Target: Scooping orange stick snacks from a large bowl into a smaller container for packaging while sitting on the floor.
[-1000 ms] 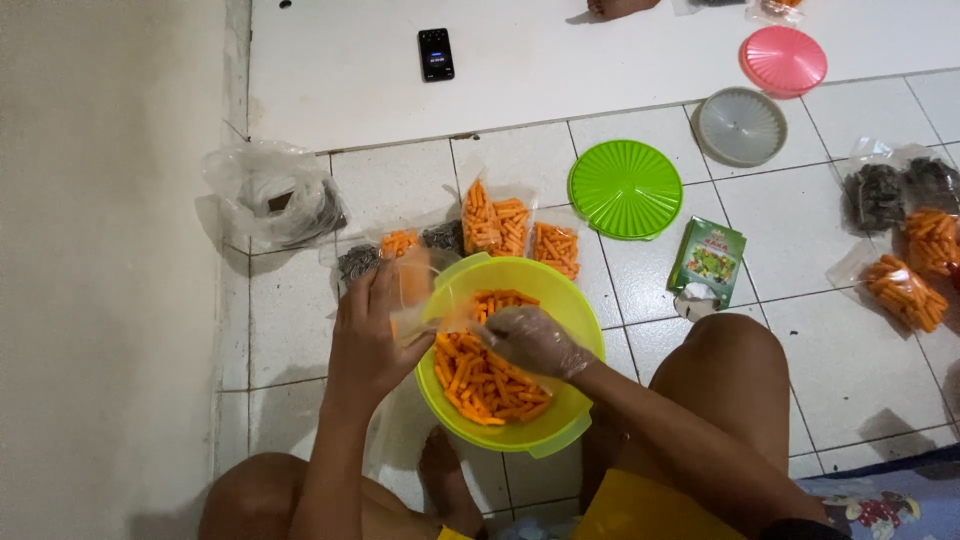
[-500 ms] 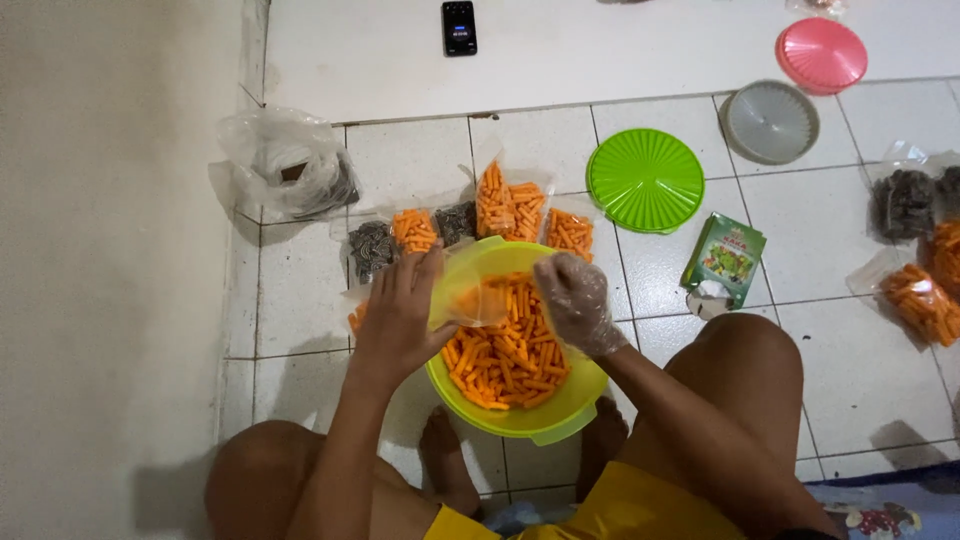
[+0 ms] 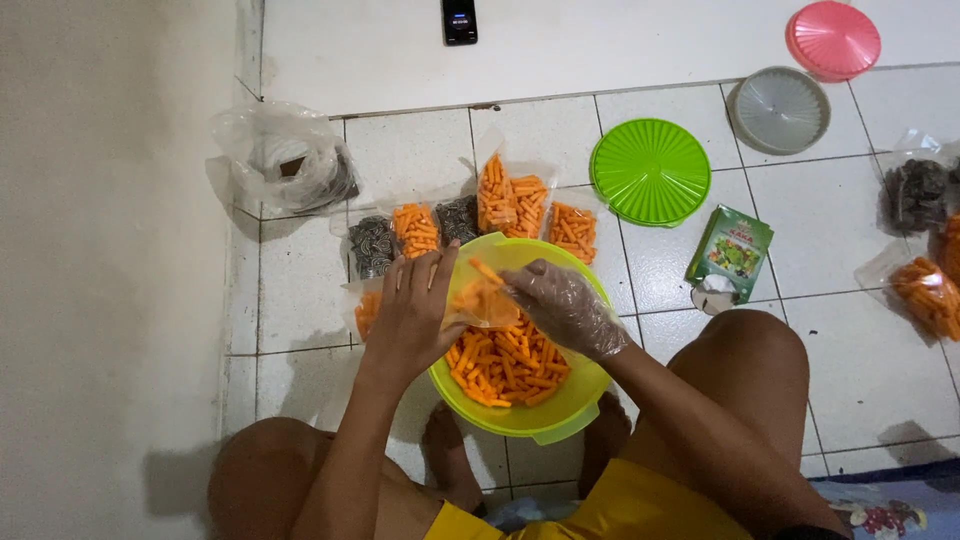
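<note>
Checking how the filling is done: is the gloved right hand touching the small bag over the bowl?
Touching. In the head view the right hand has its fingertips on the small bag, held by the left hand above the bowl.

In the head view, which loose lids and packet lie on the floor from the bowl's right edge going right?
Green lid → green packet → grey lid → pink lid.
</note>
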